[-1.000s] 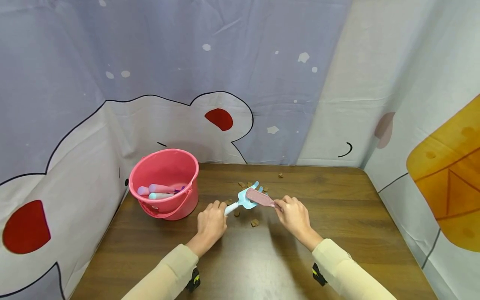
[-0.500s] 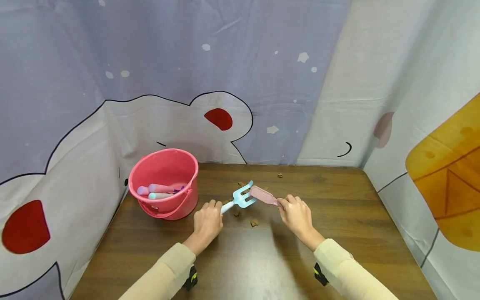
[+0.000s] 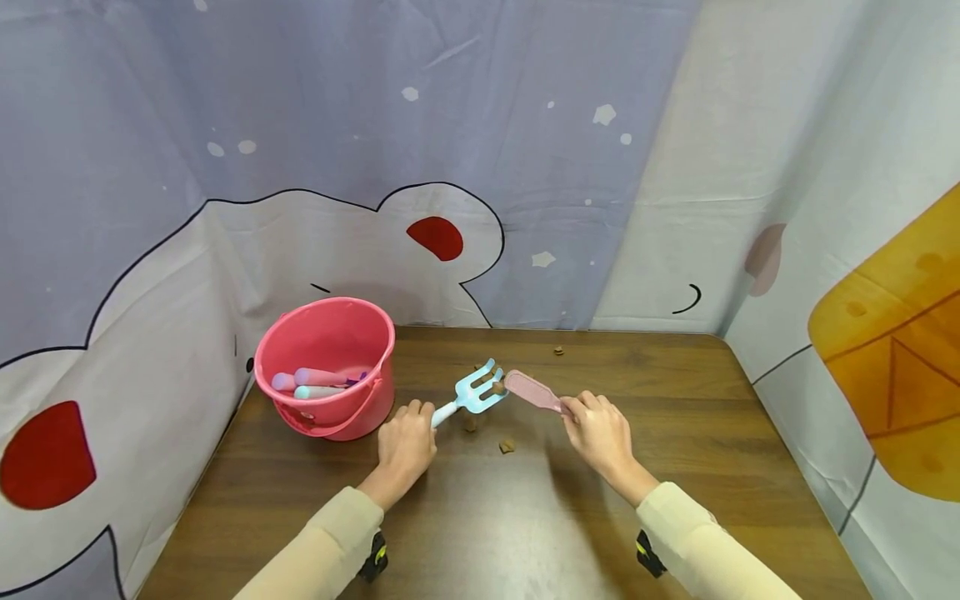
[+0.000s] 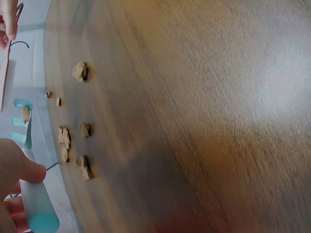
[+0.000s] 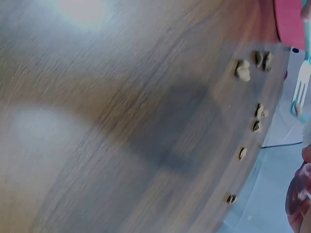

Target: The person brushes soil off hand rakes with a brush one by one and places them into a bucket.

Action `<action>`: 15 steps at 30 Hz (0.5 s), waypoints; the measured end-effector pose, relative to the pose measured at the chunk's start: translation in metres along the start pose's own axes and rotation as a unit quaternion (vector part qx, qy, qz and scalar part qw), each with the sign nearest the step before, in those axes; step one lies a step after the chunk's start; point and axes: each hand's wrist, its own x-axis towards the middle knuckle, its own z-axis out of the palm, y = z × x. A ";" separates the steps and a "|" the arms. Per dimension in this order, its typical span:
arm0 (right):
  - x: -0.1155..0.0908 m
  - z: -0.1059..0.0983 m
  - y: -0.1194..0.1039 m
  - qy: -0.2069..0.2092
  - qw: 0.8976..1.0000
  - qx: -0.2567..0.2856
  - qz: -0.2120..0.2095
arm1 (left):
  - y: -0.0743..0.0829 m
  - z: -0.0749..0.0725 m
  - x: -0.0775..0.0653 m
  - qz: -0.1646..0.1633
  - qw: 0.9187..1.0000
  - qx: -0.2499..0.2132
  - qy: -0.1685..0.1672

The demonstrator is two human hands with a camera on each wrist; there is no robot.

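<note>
My left hand [image 3: 407, 444] grips the pale handle of a light blue toy garden fork [image 3: 471, 398], held above the wooden table. A brown crumbly piece [image 4: 25, 114] lies on its tines. My right hand [image 3: 600, 435] holds the thin handle of a pink brush [image 3: 531, 390], whose oblong head is beside the tine tips. Whether brush and fork touch, I cannot tell. More brown pieces [image 3: 507, 447] lie scattered on the table below; in the left wrist view a cluster of them [image 4: 64, 137] shows near the fork.
A pink bucket [image 3: 384, 392] stands at the table's back left, with several pastel-handled tools [image 3: 321, 392] inside. Behind and beside the wooden table [image 3: 675, 400] hang printed cloth sheets [image 3: 540, 167]. One small brown piece [image 3: 558, 351] lies near the back edge.
The fork has drawn left, away from the brush, which covered it at first. The brush has shifted slightly right. A brown piece now shows on the tines.
</note>
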 end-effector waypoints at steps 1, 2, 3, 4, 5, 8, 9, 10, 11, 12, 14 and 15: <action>0.001 0.000 -0.002 0.000 1.000 0.004 -0.001 | 0.000 0.000 0.000 0.000 1.000 -0.001 -0.001; 0.001 0.001 -0.004 -0.001 1.000 0.009 -0.002 | 0.001 0.001 0.000 0.001 1.000 -0.002 -0.003; 0.002 0.001 -0.006 -0.002 1.000 0.013 -0.004 | 0.001 0.001 -0.001 0.002 1.000 -0.003 -0.005; 0.003 0.002 -0.008 -0.005 1.000 0.017 -0.004 | 0.003 0.001 -0.001 0.003 1.000 -0.004 -0.007; 0.004 0.002 -0.011 -0.009 1.000 0.019 -0.004 | 0.004 0.001 -0.001 0.004 1.000 -0.005 -0.009; 0.007 0.004 -0.020 -0.021 0.999 0.027 -0.002 | 0.010 0.001 -0.001 0.004 1.000 -0.008 -0.014; 0.008 0.005 -0.023 -0.024 0.999 0.029 -0.002 | 0.012 0.001 -0.001 0.005 1.000 -0.010 -0.014; 0.009 0.006 -0.025 -0.027 0.999 0.029 -0.001 | 0.014 0.000 -0.001 0.007 1.000 -0.013 -0.013; 0.010 0.006 -0.028 -0.029 0.999 0.031 -0.002 | 0.016 0.000 -0.001 0.009 1.000 -0.015 -0.011; 0.011 0.007 -0.030 -0.029 0.999 0.032 -0.003 | 0.018 -0.001 -0.001 0.011 1.000 -0.017 -0.009; 0.013 0.009 -0.033 -0.030 0.999 0.032 -0.006 | 0.022 -0.002 -0.001 0.016 1.000 -0.018 -0.004; 0.013 0.009 -0.035 -0.032 0.999 0.031 -0.007 | 0.023 -0.002 -0.001 0.019 1.000 -0.019 -0.002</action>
